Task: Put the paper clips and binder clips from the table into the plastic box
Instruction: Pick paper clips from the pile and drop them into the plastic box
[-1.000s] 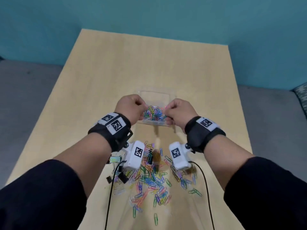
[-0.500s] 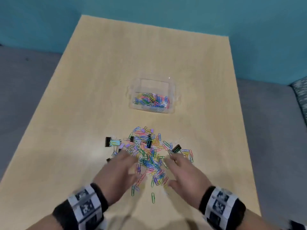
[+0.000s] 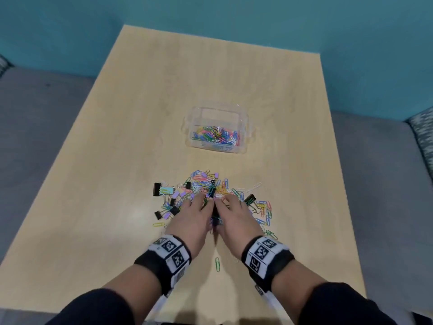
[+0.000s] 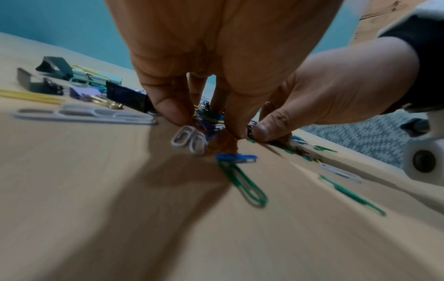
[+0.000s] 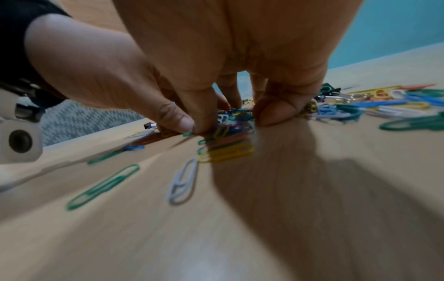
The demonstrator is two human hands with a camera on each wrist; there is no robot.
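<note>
Left hand [image 3: 192, 216] cupped, fingertips down in the clip pile [image 3: 206, 191] — right hand [image 3: 236, 216] mirrors it, thumbs nearly touching. Squeeze inward, lift together; stray green clip [image 3: 218, 264] behind. Plastic box [image 3: 243, 127] sits beyond, part-filled.

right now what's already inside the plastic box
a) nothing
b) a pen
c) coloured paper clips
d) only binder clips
c: the head view shows a heap of coloured paper clips lying inside the clear plastic box, while the black binder clips are out on the table.
</note>
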